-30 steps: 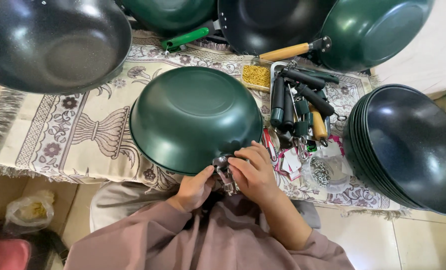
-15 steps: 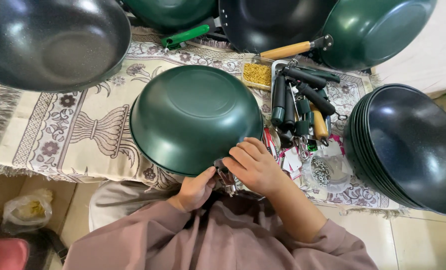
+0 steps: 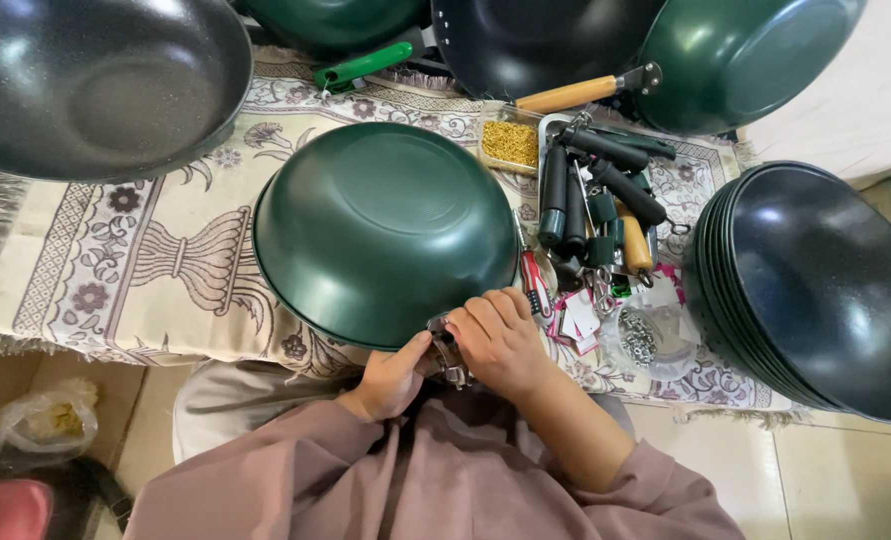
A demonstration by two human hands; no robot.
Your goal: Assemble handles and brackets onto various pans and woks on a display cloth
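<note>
Head view: an upturned green wok (image 3: 386, 230) is seen lying bottom-up on a patterned cloth (image 3: 116, 250) over the surface, its near rim overhanging the lap, where a small metal handle bracket (image 3: 449, 352) is pinched against that rim. The left hand (image 3: 391, 378) is closed with thumb and fingertips on the bracket's left side; the right hand (image 3: 499, 342) is curled over it from the right, fingers closed on the fitting, though whether a screw or tool is also held cannot be told. A likely risk is judged to be the wok sliding on the cloth, since little of it appears to be braced; the bracket would then be knocked out of line. A small fastener could be dropped into the lap folds, where it would be hidden. To the right, loose handles (image 3: 606, 200), a red-handled tool (image 3: 536, 285) and a clear tub of screws (image 3: 651, 340) lie near the right elbow and could be swept off. The stack of black woks (image 3: 826, 290) at the far right stands apart.
</note>
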